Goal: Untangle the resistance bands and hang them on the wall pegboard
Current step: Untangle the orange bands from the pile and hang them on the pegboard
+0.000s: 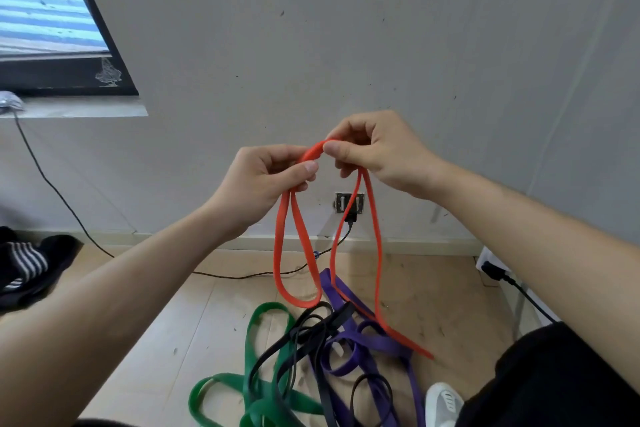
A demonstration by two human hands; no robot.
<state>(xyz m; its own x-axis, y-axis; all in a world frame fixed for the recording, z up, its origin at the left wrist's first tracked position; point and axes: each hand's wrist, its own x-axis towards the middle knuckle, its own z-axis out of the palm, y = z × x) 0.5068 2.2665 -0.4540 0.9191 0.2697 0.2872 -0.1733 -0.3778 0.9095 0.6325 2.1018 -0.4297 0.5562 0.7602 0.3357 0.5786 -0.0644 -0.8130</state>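
Both hands hold a red resistance band (pixel 375 239) up in front of the grey wall. My left hand (pixel 263 180) pinches its top between thumb and fingers, and a loop hangs below it. My right hand (pixel 377 152) pinches the band right beside it; a longer loop drops from there to the floor. Below lie a green band (pixel 256 388), a black band (pixel 294 350) and a purple band (pixel 367 343), tangled together on the wooden floor. No pegboard shows in this view.
A wall socket (pixel 349 203) with a plugged black cable sits low on the wall behind the red band. A window (pixel 52 28) is at upper left. Dark clothes (pixel 27 263) lie at left, a white shoe (pixel 443 402) at lower right.
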